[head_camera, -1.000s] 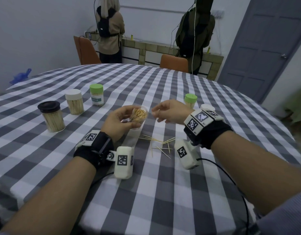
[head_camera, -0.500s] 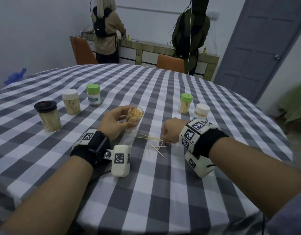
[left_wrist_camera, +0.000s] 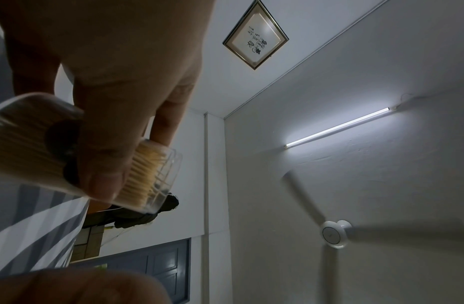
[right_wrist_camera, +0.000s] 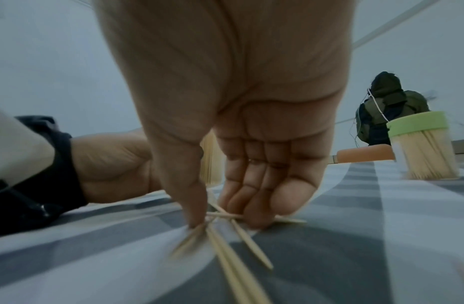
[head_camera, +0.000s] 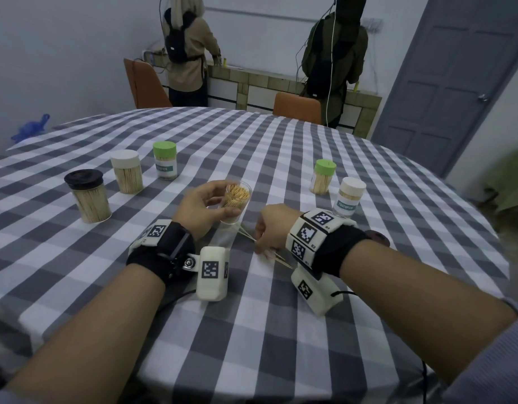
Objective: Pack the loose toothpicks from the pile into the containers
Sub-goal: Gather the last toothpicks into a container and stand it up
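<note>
Lowered since before, right hand (head_camera: pixel 270 228) seemingly pinches toothpicks (right_wrist_camera: pixel 225 242); left hand (head_camera: pixel 203 208) grasps container (head_camera: pixel 235 204)

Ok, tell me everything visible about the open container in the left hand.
The open container is a small clear plastic cylinder with no lid, packed nearly full with pale wooden toothpicks standing on end. The left hand grips it by its side wall, thumb in front and fingers behind, tilting its open mouth toward the right hand. Whether its base touches the checked tablecloth cannot be told.

near cloth (head_camera: pixel 252 330): open | left: three jars (head_camera: pixel 126 175) | right: two jars (head_camera: pixel 348 196)
</note>
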